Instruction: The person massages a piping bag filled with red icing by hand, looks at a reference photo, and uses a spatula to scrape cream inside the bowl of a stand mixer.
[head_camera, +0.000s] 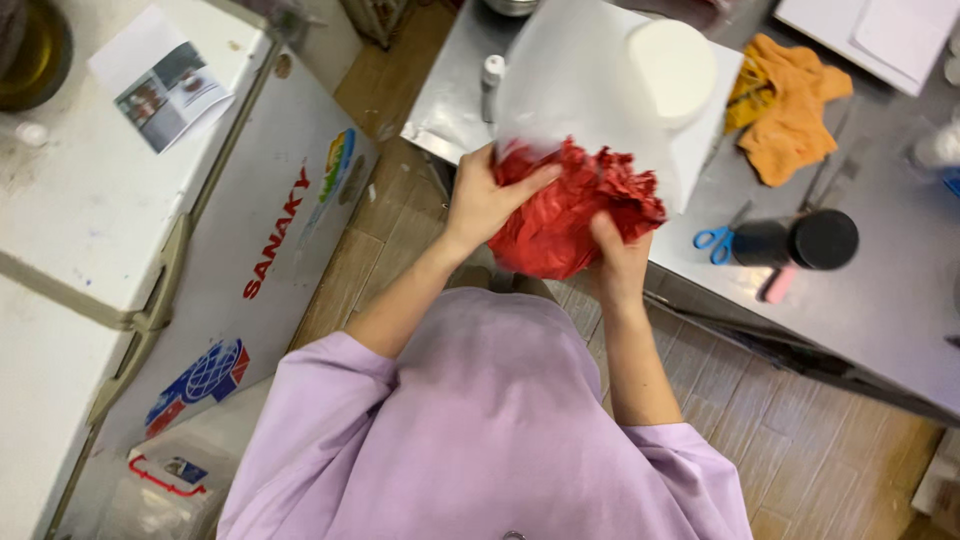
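Item: crumpled red tissue paper, a soft, deeply creased ball, held above the floor at the near edge of the steel bench.

Left hand: closed around the ball's left side, fingers pressed into the folds.

Right hand: cupped under the lower right, gripping.

Step, as judged: gathering and compressing the paper under a translucent white sheet draped off the bench. A next squeeze would call for even pressure, since thin tissue tears.

Also on the bench: smooth white cylinder, rumpled orange cloth, blue-handled scissors, black matte cylinder.
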